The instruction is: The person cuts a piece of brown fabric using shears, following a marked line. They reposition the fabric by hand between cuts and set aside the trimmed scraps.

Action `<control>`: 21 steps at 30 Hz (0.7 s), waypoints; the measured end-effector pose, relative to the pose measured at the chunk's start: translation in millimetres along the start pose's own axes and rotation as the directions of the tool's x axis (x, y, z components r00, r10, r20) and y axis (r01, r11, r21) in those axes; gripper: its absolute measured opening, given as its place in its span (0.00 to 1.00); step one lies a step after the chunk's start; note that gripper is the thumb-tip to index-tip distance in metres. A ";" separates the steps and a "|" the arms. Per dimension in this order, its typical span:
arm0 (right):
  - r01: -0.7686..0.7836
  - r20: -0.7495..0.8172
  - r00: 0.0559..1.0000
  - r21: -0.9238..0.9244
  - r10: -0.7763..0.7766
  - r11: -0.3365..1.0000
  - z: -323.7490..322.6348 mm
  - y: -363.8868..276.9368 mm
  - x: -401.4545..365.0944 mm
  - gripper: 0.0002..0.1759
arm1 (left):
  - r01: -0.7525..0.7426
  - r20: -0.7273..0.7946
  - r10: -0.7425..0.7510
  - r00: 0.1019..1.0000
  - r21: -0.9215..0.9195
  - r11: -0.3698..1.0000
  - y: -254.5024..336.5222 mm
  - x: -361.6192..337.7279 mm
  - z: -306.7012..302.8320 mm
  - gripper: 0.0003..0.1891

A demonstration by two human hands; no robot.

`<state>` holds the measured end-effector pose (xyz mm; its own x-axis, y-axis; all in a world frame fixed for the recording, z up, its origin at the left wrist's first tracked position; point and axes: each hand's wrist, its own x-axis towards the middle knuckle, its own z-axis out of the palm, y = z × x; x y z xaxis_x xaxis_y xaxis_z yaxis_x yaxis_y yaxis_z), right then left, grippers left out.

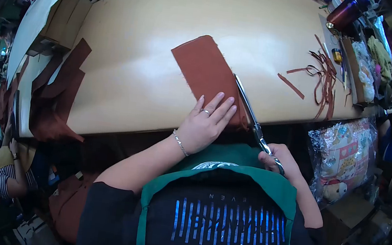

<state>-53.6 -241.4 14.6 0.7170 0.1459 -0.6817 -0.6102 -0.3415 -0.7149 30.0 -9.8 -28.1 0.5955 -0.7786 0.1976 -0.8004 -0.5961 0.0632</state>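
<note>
A rust-brown strip of folded fabric [201, 65] lies slantwise on the table near its front edge, its outer edges slightly frayed. My left hand [207, 124] rests flat on the near part of the fabric, fingers stretched out, with a ring and a bracelet on it. In my right hand [282, 160] are large metal scissors [250, 113], their handle loops gripped at the table's front edge. The blades run along the right side of the fabric, tips pointing away from me, and look nearly closed. A narrow loose edge of cloth hangs beside the blades.
Thin brown offcuts [325, 81] lie at the right of the table [144, 24]. Larger brown pieces [67, 88] drape over the left edge by cardboard boxes [67, 18]. A plastic-wrapped patterned bundle [342, 156] stands at the right. Another person [9, 174] sits at far left.
</note>
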 end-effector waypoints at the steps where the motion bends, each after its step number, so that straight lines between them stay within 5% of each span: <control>1: -0.007 0.002 1.000 0.015 0.007 1.000 -1.1 1.6 -0.5 0.29 | -0.013 -0.010 0.013 1.000 -0.038 0.999 -1.2 -0.3 -0.9 0.25; 7: -0.011 0.015 1.000 0.026 0.011 1.000 -2.7 1.1 -4.1 0.27 | -0.025 -0.253 0.006 0.967 -0.074 0.997 1.8 0.9 2.4 0.17; 14: 0.109 0.062 0.992 -0.016 -0.108 0.994 -6.8 5.9 -1.0 0.30 | -0.031 -0.224 -0.025 0.974 -0.245 0.969 0.8 12.9 1.5 0.10; 21: 0.023 0.122 0.992 0.044 -0.028 0.999 -7.4 -10.2 3.0 0.34 | -0.006 -0.180 -0.058 0.982 -0.336 0.942 -1.6 11.7 3.3 0.07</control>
<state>-42.8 -244.4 21.0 0.6877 0.2673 -0.6751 -0.6076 -0.2972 -0.7366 38.4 -18.6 -29.1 0.6188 -0.6951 0.3661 -0.7805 -0.4912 0.3867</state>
